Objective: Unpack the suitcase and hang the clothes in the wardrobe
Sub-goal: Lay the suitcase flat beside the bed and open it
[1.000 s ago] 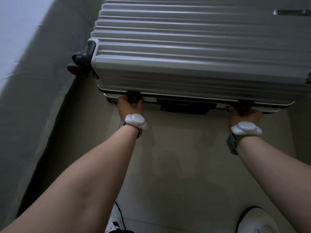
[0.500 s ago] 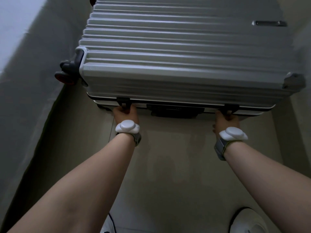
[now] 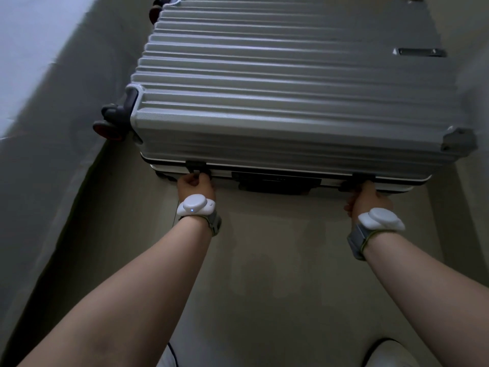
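A silver ribbed hard-shell suitcase (image 3: pixel 285 96) lies flat on the pale floor, closed, with its latch side towards me. My left hand (image 3: pixel 195 184) pinches the left black latch (image 3: pixel 195 166) on the near edge. My right hand (image 3: pixel 368 195) grips the right black latch (image 3: pixel 363 178). A black lock panel (image 3: pixel 275 182) sits between the two latches. Both wrists wear white round trackers. The fingertips are hidden under the suitcase's edge. No clothes or wardrobe are in view.
A grey draped surface (image 3: pixel 53 144) runs along the left, close to the suitcase's red-and-black wheels (image 3: pixel 111 125). Another grey wall or panel (image 3: pixel 473 181) stands at the right. My white shoes (image 3: pixel 386 356) show at the bottom edge.
The view has shifted so the suitcase appears further right and more of its top shows. Both hands stay at the latches; the left latch now looks flipped outward.
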Action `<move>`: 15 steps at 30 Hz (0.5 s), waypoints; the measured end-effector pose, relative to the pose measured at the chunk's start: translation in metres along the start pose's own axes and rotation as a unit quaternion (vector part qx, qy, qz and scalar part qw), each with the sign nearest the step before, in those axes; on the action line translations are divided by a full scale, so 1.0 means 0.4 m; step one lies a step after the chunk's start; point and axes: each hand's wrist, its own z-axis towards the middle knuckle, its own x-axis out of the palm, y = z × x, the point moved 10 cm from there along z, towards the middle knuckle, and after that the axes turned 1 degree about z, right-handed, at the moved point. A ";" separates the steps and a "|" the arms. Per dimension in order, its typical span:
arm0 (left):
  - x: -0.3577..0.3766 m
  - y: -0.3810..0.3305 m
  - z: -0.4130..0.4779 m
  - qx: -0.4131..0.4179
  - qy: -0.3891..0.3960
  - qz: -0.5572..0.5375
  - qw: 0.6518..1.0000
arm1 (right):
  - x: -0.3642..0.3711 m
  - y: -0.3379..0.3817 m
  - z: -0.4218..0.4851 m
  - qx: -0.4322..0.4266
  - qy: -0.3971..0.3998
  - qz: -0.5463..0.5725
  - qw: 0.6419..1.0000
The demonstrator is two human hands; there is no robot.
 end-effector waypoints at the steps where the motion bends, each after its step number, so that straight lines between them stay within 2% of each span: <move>1: -0.002 0.000 0.001 -0.002 -0.002 -0.002 1.000 | -0.007 0.008 -0.001 -0.009 -0.006 -0.027 1.000; 7: -0.008 -0.050 -0.030 0.020 -0.011 -0.040 0.999 | -0.038 0.066 -0.006 -0.068 -0.007 -0.116 0.991; 12: -0.023 -0.125 -0.056 0.056 -0.058 -0.089 0.993 | -0.057 0.127 -0.045 -0.106 -0.036 -0.023 0.993; 15: -0.042 -0.201 -0.082 0.108 -0.109 -0.033 0.988 | -0.064 0.186 -0.066 -0.158 -0.068 0.029 0.985</move>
